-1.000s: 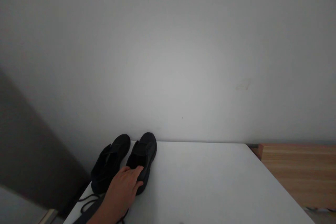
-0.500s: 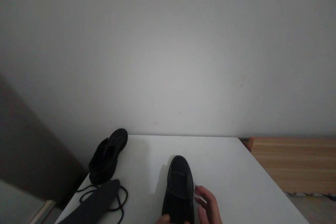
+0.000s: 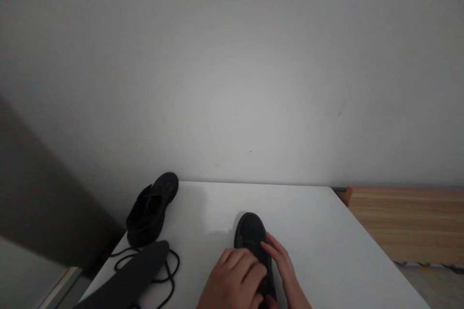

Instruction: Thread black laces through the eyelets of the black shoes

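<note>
A black shoe (image 3: 250,227) lies on the white tabletop in front of me, toe pointing to the wall. Across its middle and opening rests my left hand (image 3: 235,277), fingers curled down onto the upper; its fingertips are partly hidden. My right hand (image 3: 284,268) grips the shoe's right side, with fingers extended along the edge and the thumb near the opening. The rear of the shoe is covered by my hands and cut off by the frame.
A second black shoe (image 3: 145,222) stands at the table's left edge. Near it are a dark grey tapered object (image 3: 134,273) and a loose black cord (image 3: 174,270). The white table (image 3: 326,231) meets a grey wall (image 3: 232,82); a wooden panel (image 3: 406,222) is at right.
My left hand has come up over the shoe's middle. My right hand has moved from beside the shoe onto its right side. The view has shifted slightly.
</note>
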A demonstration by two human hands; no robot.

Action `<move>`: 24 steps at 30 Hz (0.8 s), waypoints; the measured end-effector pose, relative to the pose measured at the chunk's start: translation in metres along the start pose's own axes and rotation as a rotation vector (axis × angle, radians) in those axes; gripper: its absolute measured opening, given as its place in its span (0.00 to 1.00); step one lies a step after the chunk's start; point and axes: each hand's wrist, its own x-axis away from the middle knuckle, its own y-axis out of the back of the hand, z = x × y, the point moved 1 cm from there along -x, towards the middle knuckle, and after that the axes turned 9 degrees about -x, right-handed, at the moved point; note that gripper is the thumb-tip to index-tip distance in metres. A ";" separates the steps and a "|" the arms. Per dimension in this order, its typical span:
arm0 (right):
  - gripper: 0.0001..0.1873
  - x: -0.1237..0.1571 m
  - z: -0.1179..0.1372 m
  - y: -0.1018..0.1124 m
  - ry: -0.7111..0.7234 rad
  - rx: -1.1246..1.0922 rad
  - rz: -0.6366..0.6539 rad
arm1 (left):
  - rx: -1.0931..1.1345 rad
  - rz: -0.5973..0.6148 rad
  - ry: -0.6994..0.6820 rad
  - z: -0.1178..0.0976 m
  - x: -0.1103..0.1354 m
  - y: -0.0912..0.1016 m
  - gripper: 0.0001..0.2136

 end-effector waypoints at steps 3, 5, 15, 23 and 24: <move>0.42 -0.007 0.013 0.003 -0.008 0.063 0.092 | 0.031 0.097 0.083 0.009 -0.014 0.017 0.30; 0.37 -0.010 0.019 0.006 -0.037 0.079 0.090 | 0.043 0.131 0.137 0.012 -0.018 0.017 0.34; 0.24 -0.035 0.054 0.027 -0.233 0.083 0.161 | 0.300 -0.016 0.270 0.027 -0.035 0.019 0.10; 0.07 -0.078 0.045 0.027 -0.320 -0.131 0.044 | 0.665 -0.044 0.362 0.054 -0.055 0.008 0.10; 0.10 -0.082 0.038 0.026 -0.367 -0.182 0.029 | 0.702 -0.039 0.372 0.058 -0.057 0.003 0.12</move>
